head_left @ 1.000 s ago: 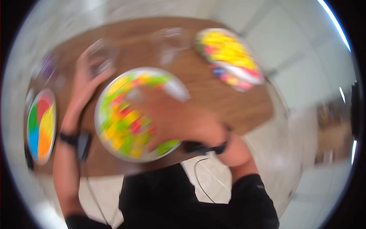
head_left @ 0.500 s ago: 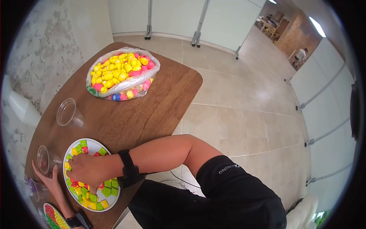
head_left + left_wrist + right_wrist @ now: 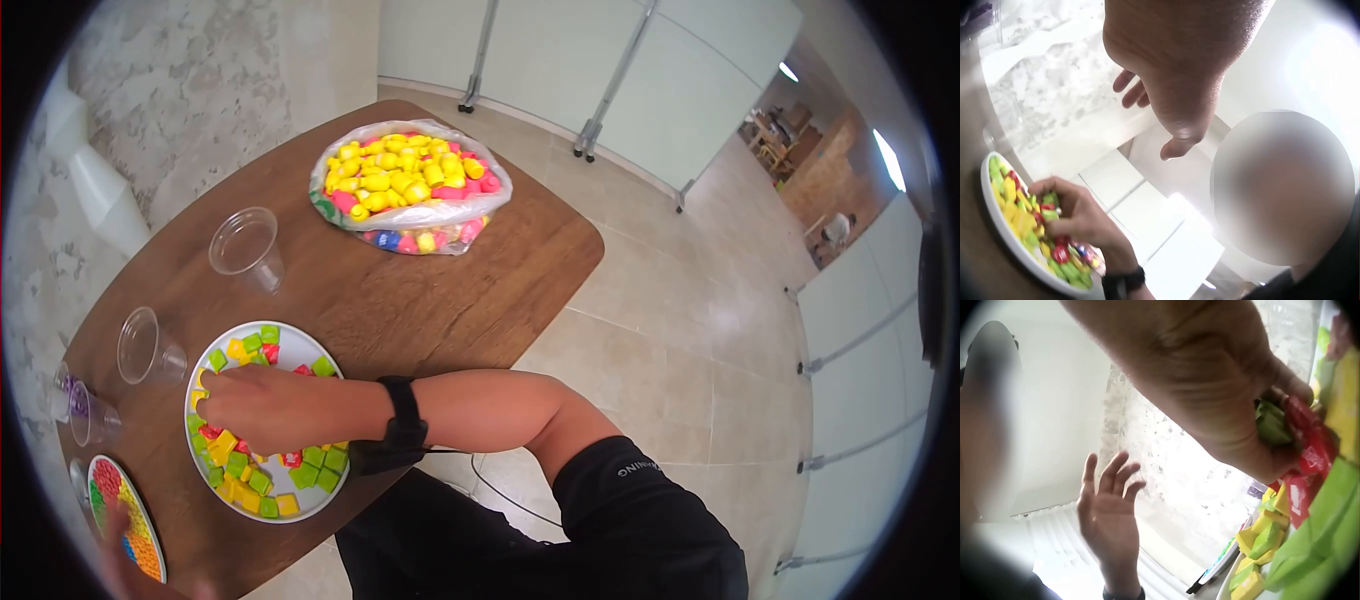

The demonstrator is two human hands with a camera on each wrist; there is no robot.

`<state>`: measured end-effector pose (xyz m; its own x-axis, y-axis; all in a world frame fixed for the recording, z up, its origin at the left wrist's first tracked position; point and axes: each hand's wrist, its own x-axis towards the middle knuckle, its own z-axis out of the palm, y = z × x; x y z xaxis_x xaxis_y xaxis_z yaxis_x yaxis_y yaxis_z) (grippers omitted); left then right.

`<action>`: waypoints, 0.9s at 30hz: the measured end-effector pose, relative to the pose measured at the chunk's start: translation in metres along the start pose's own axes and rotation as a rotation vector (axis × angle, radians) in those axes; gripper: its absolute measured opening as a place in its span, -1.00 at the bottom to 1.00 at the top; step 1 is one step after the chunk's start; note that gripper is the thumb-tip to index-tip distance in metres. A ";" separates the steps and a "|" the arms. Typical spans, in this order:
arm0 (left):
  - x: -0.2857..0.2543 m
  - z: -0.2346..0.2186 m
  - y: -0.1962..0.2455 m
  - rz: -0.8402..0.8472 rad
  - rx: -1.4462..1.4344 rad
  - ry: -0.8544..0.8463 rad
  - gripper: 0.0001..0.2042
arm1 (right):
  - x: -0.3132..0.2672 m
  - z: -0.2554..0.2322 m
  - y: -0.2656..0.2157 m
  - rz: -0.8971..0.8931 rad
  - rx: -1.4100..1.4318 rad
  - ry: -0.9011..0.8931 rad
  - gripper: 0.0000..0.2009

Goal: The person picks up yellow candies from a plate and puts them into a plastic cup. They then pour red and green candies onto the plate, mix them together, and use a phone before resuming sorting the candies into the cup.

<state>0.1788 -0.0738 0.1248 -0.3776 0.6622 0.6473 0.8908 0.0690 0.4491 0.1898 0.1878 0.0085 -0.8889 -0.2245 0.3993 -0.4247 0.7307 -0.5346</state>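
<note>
"Where are the wrapped pieces?"
"On the big plate, under the right hand, which pinches a green one against a red one."
"The left hand?"
"Raised, fingers spread, left of them."
"Counts?"
"Two plates, one bag far, at least three clear cups left. Pieces overlap; I can't count them."

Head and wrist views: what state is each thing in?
Left hand: open, fingers spread, empty.
Right hand: fingers curled round a green piece.
Large plate: loaded with wrapped pieces.
Smaller plate: filled, sorted by colour.
Bag: open, full.
Two nearest-to-bag cups: upright, no contents visible.
</note>
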 end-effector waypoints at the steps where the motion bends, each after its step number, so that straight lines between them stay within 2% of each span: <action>1: -0.054 -0.002 -0.007 -0.100 -0.079 0.070 -0.51 | 0.002 -0.005 -0.002 0.035 -0.002 -0.016 -0.57; 3: -0.092 -0.010 -0.003 -0.171 -0.103 -0.367 -0.64 | 0.007 -0.024 -0.015 0.093 -0.021 -0.093 -0.65; 4: -0.110 0.007 0.003 -0.126 -0.096 -0.303 -0.74 | 0.009 -0.026 -0.016 0.098 -0.015 -0.063 -0.65; 5: -0.128 0.018 -0.001 -0.128 -0.047 -0.368 -0.77 | 0.011 -0.027 -0.018 0.104 -0.009 -0.031 -0.64; 6: -0.159 0.022 -0.013 -0.243 -0.059 -0.491 -0.70 | 0.010 -0.026 -0.018 0.067 -0.001 0.005 -0.53; 7: -0.183 0.029 -0.020 -0.243 -0.055 -0.490 -0.70 | 0.008 -0.026 -0.021 0.063 -0.001 0.007 -0.53; 9: -0.230 0.043 -0.031 -0.461 -0.062 -0.588 -0.56 | 0.007 -0.023 -0.029 -0.015 -0.041 -0.053 -0.38; 11: -0.310 0.056 -0.034 -0.757 -0.175 -0.556 -0.47 | 0.001 -0.011 -0.026 -0.060 -0.095 -0.068 -0.31; 12: -0.342 0.060 -0.033 -1.007 -0.313 -0.576 -0.47 | -0.002 -0.006 -0.025 -0.097 -0.146 -0.085 -0.25; 13: -0.342 0.060 -0.018 -1.273 -0.541 -0.476 -0.48 | -0.002 -0.006 -0.027 -0.106 -0.144 -0.085 -0.25; 15: -0.402 0.062 -0.019 -1.260 -0.527 -0.289 -0.54 | -0.007 -0.012 -0.032 -0.057 -0.158 -0.138 -0.21; 16: -0.411 0.064 -0.023 -1.267 -0.518 -0.276 -0.54 | -0.010 -0.012 -0.032 -0.070 -0.150 -0.140 -0.21; 18: -0.426 0.049 -0.014 -1.458 -0.516 -0.237 -0.65 | -0.012 0.000 -0.027 -0.094 -0.246 -0.054 -0.20; 19: -0.429 0.045 -0.003 -1.482 -0.572 -0.171 -0.71 | -0.011 0.006 -0.022 -0.092 -0.231 -0.052 -0.22; 21: -0.459 0.033 0.004 -1.678 -0.636 -0.155 -0.72 | -0.006 0.007 -0.014 -0.066 -0.217 -0.080 -0.25; 22: -0.477 0.029 0.003 -1.713 -0.632 -0.270 -0.68 | -0.001 0.000 -0.017 0.001 -0.195 -0.180 -0.28; 23: -0.499 0.028 -0.001 -1.740 -0.636 -0.398 -0.62 | 0.001 -0.002 -0.015 0.027 -0.137 -0.186 -0.30; 25: -0.571 0.047 -0.002 -1.778 -0.677 -0.344 -0.55 | 0.009 -0.018 -0.030 0.218 -0.041 -0.246 -0.40; 27: -0.451 0.030 0.032 -1.718 -0.651 -0.294 -0.65 | 0.013 -0.019 -0.027 0.194 -0.097 -0.206 -0.53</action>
<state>0.3847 -0.3480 -0.1710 -0.5332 0.2820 -0.7976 -0.6242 0.5052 0.5959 0.1929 0.1773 0.0425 -0.9721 -0.1939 0.1320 -0.2343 0.8286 -0.5084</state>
